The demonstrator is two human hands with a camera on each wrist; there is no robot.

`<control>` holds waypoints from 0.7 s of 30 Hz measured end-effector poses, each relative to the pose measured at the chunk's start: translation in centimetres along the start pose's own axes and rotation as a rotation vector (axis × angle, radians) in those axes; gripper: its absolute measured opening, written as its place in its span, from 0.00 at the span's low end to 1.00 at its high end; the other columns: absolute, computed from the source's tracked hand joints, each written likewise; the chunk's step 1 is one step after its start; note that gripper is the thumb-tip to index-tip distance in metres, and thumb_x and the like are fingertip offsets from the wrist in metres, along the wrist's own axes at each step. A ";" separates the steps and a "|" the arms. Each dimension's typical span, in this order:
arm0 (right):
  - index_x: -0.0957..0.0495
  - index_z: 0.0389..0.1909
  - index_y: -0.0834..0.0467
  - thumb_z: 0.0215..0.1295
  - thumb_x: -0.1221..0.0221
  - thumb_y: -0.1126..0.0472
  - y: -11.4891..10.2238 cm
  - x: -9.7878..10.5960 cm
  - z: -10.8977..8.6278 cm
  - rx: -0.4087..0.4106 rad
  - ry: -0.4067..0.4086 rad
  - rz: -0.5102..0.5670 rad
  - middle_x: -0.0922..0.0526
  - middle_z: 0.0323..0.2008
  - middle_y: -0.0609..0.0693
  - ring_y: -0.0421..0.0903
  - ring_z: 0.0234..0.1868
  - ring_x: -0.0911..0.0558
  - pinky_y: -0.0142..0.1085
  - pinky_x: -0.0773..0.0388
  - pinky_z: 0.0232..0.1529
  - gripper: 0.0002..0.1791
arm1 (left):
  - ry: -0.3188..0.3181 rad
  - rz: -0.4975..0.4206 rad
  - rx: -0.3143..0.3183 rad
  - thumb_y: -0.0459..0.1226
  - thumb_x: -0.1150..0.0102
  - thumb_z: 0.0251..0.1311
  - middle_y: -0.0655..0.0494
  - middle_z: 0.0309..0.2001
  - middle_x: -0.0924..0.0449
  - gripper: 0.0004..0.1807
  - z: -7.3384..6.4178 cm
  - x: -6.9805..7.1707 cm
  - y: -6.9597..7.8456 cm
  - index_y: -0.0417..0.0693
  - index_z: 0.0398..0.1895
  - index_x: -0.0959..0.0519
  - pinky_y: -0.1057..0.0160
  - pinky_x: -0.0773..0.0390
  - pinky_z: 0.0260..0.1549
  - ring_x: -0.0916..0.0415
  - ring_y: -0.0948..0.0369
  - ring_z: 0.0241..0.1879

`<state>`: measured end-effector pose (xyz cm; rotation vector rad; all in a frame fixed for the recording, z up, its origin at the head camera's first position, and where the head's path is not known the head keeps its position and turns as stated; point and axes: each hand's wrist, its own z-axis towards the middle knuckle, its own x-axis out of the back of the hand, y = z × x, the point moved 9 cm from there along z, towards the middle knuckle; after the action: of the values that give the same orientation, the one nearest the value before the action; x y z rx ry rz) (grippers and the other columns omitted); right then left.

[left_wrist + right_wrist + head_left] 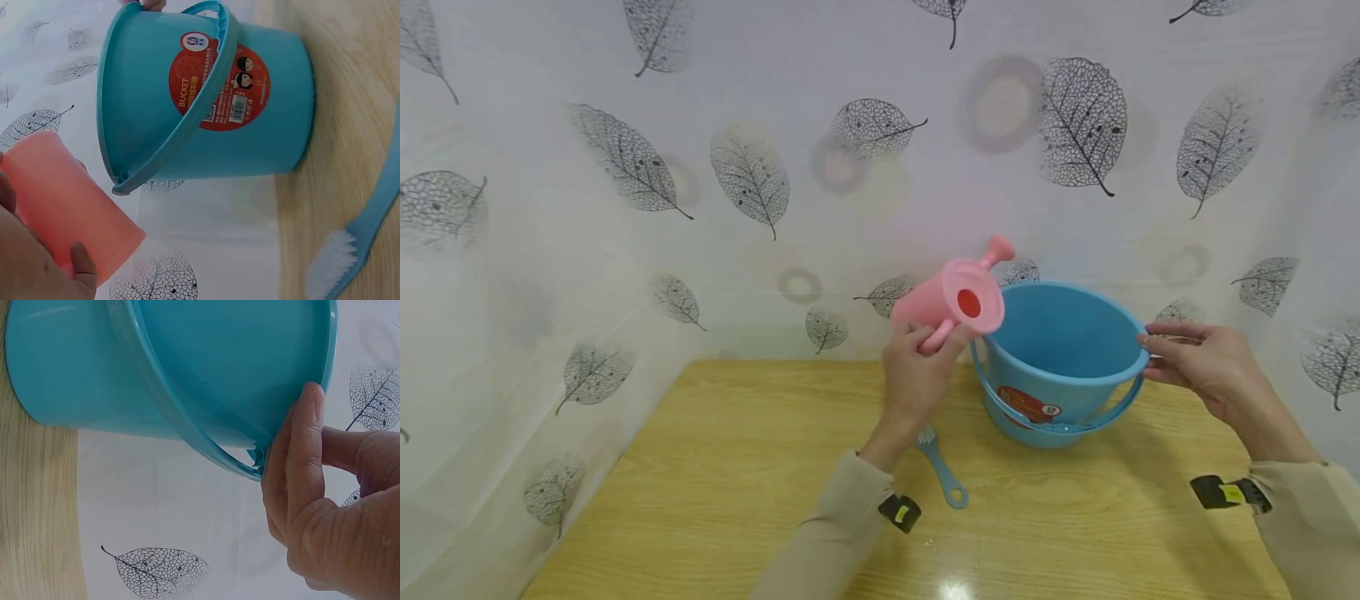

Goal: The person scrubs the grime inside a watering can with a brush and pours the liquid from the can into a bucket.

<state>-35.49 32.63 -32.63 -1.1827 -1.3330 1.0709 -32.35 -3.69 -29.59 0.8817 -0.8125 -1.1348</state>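
Observation:
My left hand (pixel 917 367) grips a pink watering can (pixel 928 298) by its handle. The can is off the table and tilted, its round opening facing me and its spout up to the right. It is close to the left rim of a blue bucket (pixel 1067 400), which stands upright with its carrying handle (pixel 200 106) hanging down the front. In the left wrist view, fingers also lie against the can's (pixel 75 200) body. My right hand (pixel 1210 367) holds the bucket's right rim, the thumb at the edge and fingers outside it, near the handle joint in the right wrist view.
A blue brush (pixel 943 475) with white bristles lies on the wooden table (pixel 737 467), below and left of the bucket. Behind the table hangs a pale leaf-patterned sheet (pixel 880 208). The bucket bears a red label (pixel 219 81).

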 end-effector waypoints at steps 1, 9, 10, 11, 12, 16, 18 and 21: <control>0.31 0.52 0.54 0.71 0.36 0.59 0.0 0.0 0.0 0.000 0.000 -0.001 0.12 0.29 0.39 0.39 0.29 0.10 0.33 0.10 0.33 0.16 | 0.000 -0.006 0.019 0.55 0.30 0.60 0.56 0.34 0.32 0.30 -0.1 0.1 -0.2 0.47 0.13 0.31 0.71 0.31 0.17 0.30 0.61 0.35; 0.30 0.52 0.53 0.71 0.37 0.58 -0.1 0.0 -0.1 0.006 0.005 -0.029 0.13 0.29 0.37 0.38 0.29 0.10 0.33 0.10 0.33 0.15 | 0.019 -0.002 0.099 0.53 0.31 0.61 0.58 0.33 0.33 0.28 -0.4 1.4 -1.3 0.49 0.14 0.31 0.72 0.31 0.19 0.33 0.62 0.33; 0.31 0.53 0.53 0.71 0.37 0.58 -0.1 0.0 -0.1 0.006 0.007 -0.040 0.13 0.29 0.37 0.38 0.29 0.10 0.33 0.10 0.34 0.15 | 0.017 -0.002 0.104 0.52 0.31 0.62 0.58 0.33 0.33 0.27 -0.5 1.5 -1.5 0.49 0.14 0.31 0.72 0.32 0.20 0.33 0.62 0.32; 0.31 0.53 0.53 0.71 0.37 0.58 -0.1 0.0 -0.1 0.004 0.007 -0.040 0.12 0.29 0.37 0.38 0.29 0.10 0.33 0.10 0.34 0.15 | 0.012 -0.004 0.106 0.52 0.32 0.62 0.58 0.34 0.33 0.27 -0.5 1.7 -1.6 0.49 0.15 0.31 0.72 0.32 0.20 0.33 0.62 0.32; 0.31 0.53 0.53 0.72 0.37 0.58 -0.1 0.0 -0.1 0.002 0.008 -0.048 0.12 0.29 0.37 0.38 0.29 0.10 0.33 0.10 0.34 0.15 | 0.008 0.000 0.109 0.51 0.32 0.63 0.58 0.34 0.32 0.26 -0.6 1.8 -1.7 0.49 0.15 0.31 0.73 0.32 0.20 0.33 0.62 0.31; 0.31 0.53 0.53 0.72 0.37 0.57 -0.1 0.0 0.0 -0.004 0.010 -0.060 0.12 0.29 0.37 0.38 0.29 0.10 0.33 0.10 0.34 0.16 | -0.013 -0.006 0.119 0.49 0.33 0.64 0.56 0.35 0.32 0.25 -1.0 2.3 -2.1 0.47 0.16 0.31 0.73 0.31 0.21 0.32 0.61 0.32; 0.31 0.53 0.53 0.72 0.37 0.57 -0.1 0.0 0.0 -0.006 0.009 -0.050 0.12 0.29 0.38 0.38 0.29 0.10 0.33 0.10 0.34 0.16 | -0.018 -0.006 0.131 0.50 0.32 0.64 0.56 0.36 0.31 0.25 -1.2 2.5 -2.4 0.47 0.17 0.29 0.73 0.29 0.22 0.32 0.61 0.34; 0.31 0.53 0.53 0.71 0.37 0.58 -0.1 0.0 -0.1 -0.004 0.008 -0.033 0.12 0.29 0.38 0.38 0.29 0.10 0.33 0.10 0.33 0.16 | -0.022 -0.008 0.121 0.52 0.32 0.63 0.54 0.40 0.30 0.26 -1.4 2.8 -2.6 0.47 0.16 0.31 0.71 0.28 0.25 0.31 0.60 0.38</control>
<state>-35.44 32.63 -32.57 -1.1627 -1.3448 1.0390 -31.51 -6.63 -32.28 0.9752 -0.9038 -1.1121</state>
